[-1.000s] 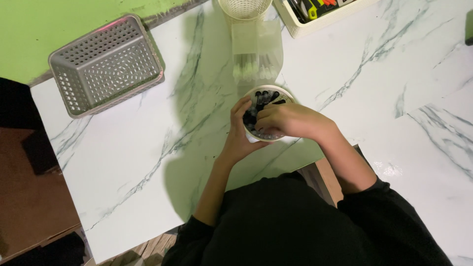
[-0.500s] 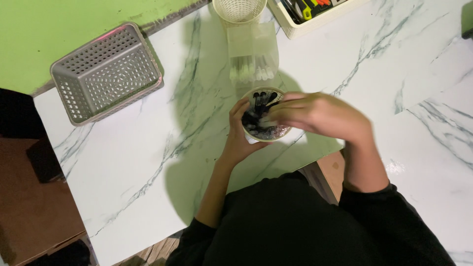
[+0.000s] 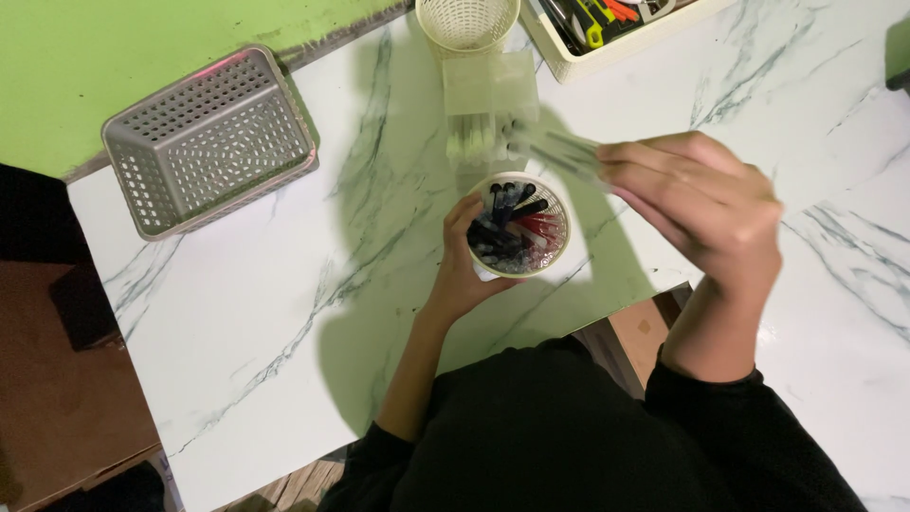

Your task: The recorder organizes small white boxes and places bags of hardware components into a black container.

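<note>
Left hand (image 3: pixel 464 270) was wrapped around the pen cup (image 3: pixel 518 226) at mid-frame on the counter (image 3: pixel 284 313); blurred pens (image 3: pixel 555 152) were pinched in the raised right hand (image 3: pixel 697 204). Sorting seemed underway; careful placement would be needed beside the clear box (image 3: pixel 488 104).

You look down on a white tabletop (image 3: pixel 237 313) veined with grey marbling, lit from above so that dark shadows fall across its middle. Beyond its far edge runs a bright green wall (image 3: pixel 142 47). To your left, past the table's edge, lies a brown floor (image 3: pixel 57 398), dim and shadowed.
</note>
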